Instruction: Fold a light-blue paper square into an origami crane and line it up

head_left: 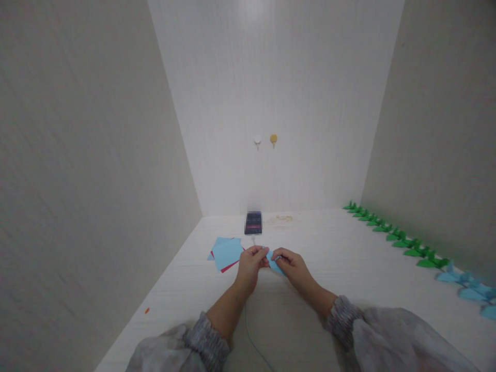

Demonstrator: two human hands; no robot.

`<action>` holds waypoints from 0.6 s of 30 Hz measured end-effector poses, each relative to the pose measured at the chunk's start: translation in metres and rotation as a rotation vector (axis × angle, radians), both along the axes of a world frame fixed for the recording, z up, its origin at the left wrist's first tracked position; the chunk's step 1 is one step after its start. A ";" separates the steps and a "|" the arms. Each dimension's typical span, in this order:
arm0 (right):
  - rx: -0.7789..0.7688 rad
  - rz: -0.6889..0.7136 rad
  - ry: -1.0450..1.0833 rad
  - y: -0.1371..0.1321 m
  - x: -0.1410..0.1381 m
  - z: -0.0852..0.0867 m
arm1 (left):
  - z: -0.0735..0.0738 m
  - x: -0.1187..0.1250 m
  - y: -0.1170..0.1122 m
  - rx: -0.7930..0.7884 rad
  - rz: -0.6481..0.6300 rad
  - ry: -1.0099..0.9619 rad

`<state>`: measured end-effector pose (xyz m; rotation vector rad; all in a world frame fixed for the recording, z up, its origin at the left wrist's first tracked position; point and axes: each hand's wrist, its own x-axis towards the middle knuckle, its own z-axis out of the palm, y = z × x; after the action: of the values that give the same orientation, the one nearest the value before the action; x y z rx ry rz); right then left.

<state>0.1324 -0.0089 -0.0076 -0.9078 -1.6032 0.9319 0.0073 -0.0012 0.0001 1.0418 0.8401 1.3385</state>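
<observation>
Between my two hands is a small piece of folded light-blue paper [276,265], held just above the table. My left hand [252,263] pinches its left end between thumb and fingers. At the other side my right hand [290,262] has its fingers closed on the paper, covering part of it. The exact folds are too small to make out. Just left of my left hand lies a loose stack of square paper sheets [228,253], light blue on top with red showing beneath.
A phone [253,223] lies near the back wall, its cable [250,333] running under my left arm. Along the right wall stand rows of green folded paper pieces [405,242] and light-blue ones [475,291]. A small orange bit [147,310] lies at left. Two hooks [273,139] are on the wall.
</observation>
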 end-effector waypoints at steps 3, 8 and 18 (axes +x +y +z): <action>-0.018 -0.004 0.023 -0.002 0.001 0.001 | -0.001 -0.001 0.000 0.005 0.006 0.010; -0.038 -0.016 0.087 -0.003 0.001 0.003 | -0.002 -0.002 0.001 0.043 0.038 0.061; -0.147 -0.047 0.023 0.011 -0.002 -0.013 | -0.002 -0.002 0.000 0.052 0.019 0.199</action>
<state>0.1304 0.0022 -0.0205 -1.0282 -1.5029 1.0345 0.0055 -0.0017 -0.0021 1.2249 0.9688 1.2920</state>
